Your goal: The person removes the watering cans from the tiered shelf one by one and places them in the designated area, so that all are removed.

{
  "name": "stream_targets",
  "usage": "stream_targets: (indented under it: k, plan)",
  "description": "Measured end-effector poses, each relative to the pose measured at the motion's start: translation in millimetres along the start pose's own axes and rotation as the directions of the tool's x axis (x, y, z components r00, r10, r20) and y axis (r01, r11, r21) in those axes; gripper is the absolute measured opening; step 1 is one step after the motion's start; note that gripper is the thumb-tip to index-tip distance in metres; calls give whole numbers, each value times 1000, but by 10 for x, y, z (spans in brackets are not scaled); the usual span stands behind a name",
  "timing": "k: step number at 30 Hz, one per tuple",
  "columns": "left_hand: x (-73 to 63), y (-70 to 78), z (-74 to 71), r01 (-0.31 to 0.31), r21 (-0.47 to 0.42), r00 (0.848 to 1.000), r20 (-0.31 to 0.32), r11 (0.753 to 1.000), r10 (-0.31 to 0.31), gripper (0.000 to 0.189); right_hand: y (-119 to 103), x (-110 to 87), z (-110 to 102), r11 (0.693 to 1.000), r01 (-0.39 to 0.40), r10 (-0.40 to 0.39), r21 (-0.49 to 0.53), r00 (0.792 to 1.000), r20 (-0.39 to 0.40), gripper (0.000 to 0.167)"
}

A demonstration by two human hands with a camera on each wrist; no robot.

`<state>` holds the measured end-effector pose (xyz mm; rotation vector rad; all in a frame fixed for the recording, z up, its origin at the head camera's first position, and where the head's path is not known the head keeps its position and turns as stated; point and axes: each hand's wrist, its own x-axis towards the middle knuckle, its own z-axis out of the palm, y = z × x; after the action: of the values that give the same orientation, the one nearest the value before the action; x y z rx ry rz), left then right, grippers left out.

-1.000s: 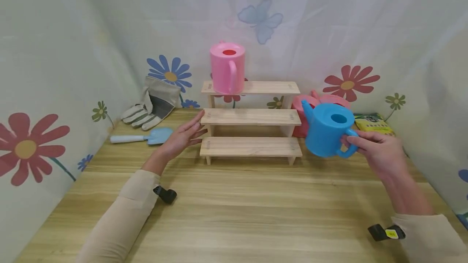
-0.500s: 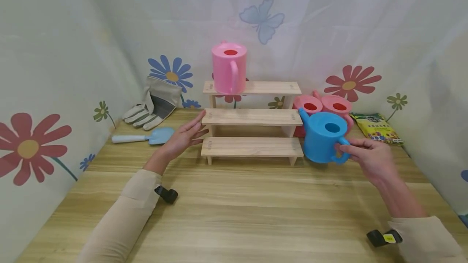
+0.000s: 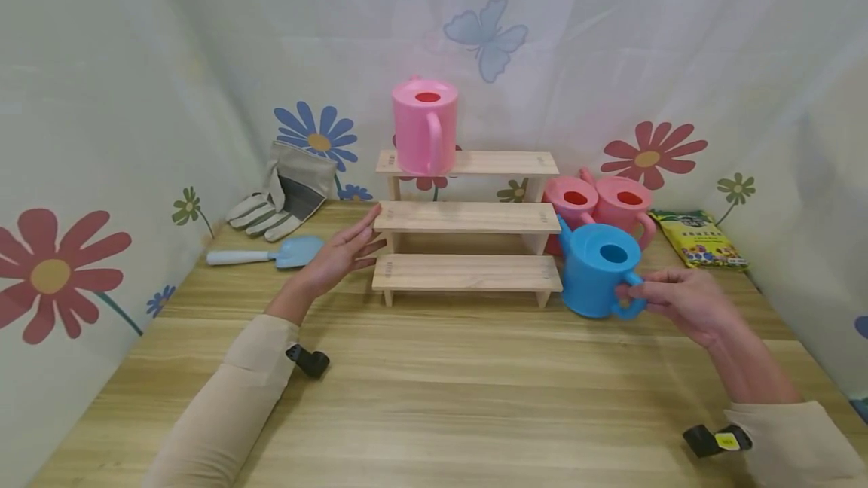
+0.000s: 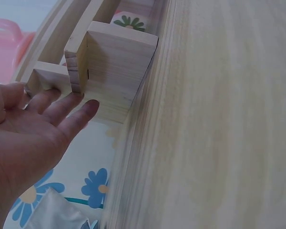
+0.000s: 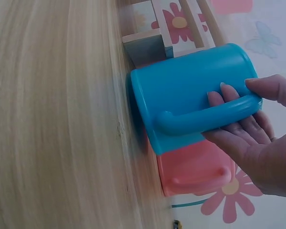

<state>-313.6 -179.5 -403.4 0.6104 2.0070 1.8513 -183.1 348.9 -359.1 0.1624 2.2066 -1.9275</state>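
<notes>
My right hand [image 3: 692, 303] grips the handle of a blue watering can [image 3: 588, 281], fingers curled through it. The can stands upright or nearly so by the right end of a three-tier wooden stand [image 3: 468, 272]; in the right wrist view its base [image 5: 142, 112] is at or very close to the tabletop. My left hand [image 3: 339, 258] touches the stand's left side with fingers extended, as the left wrist view also shows. On the top tier, at its left, sits a pink watering can [image 3: 412, 130], handle toward me.
Two coral-pink watering cans [image 3: 620, 205] stand behind the blue one. A yellow-green packet [image 3: 701, 239] lies at the far right. To the left are a garden glove [image 3: 288, 194] and a trowel [image 3: 294, 253] on the wooden table [image 3: 461, 390]. A flowered curtain hangs behind.
My right hand has lowered the blue watering can and drawn it slightly toward me, uncovering more of the coral-pink cans and the packet. The left hand keeps its place on the stand.
</notes>
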Motion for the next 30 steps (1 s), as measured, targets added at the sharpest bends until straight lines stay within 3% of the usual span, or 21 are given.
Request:
stream_targets:
  k: [12, 16, 19, 23, 27, 30]
  plan:
    - [10, -5, 6, 2, 4, 1000, -2, 1000, -2, 53, 50, 40, 18, 999, 38, -38, 32, 999, 16, 9]
    - [10, -18, 11, 2, 10, 1000, -5, 1000, -2, 53, 71, 40, 34, 996, 65, -66, -60, 998, -2, 17]
    - [13, -30, 13, 4, 19, 1000, -10, 1000, -4, 53, 72, 39, 55, 983, 72, -79, -170, 996, -33, 36]
    - [19, -38, 17, 6, 19, 1000, -11, 1000, -6, 53, 38, 16, 77, 929, 57, -96, -367, 992, -87, 58]
    - [14, -22, 10, 10, 15, 1000, -9, 1000, -10, 53, -37, -43, 67, 845, 58, -154, -532, 979, -137, 62]
    - [10, -21, 2, 7, 10, 1000, -8, 1000, -7, 53, -96, -93, 63, 803, 65, -217, -592, 958, -189, 60]
